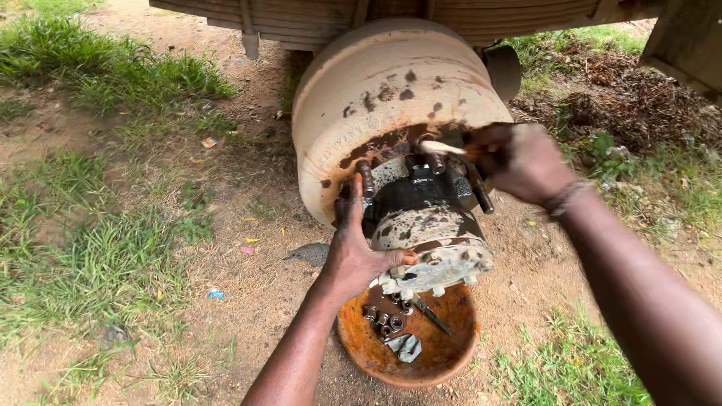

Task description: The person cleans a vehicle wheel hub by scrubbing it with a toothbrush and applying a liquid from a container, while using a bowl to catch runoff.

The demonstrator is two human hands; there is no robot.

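The wheel is already off, so the cream, rust-stained brake drum point(376, 98) and the greasy hub point(425, 218) stand bare under the vehicle, and loose nuts point(383, 319) lie in a rusty bowl point(451, 361) on the dirt just below; the studs point(366, 179) remain in place, so the hub itself looks yet to come apart. The left hand point(359, 252) grips the hub's side, while the right hand point(519, 162) is closed around a pale stick-like tool point(442, 147) held to the hub's upper studs.
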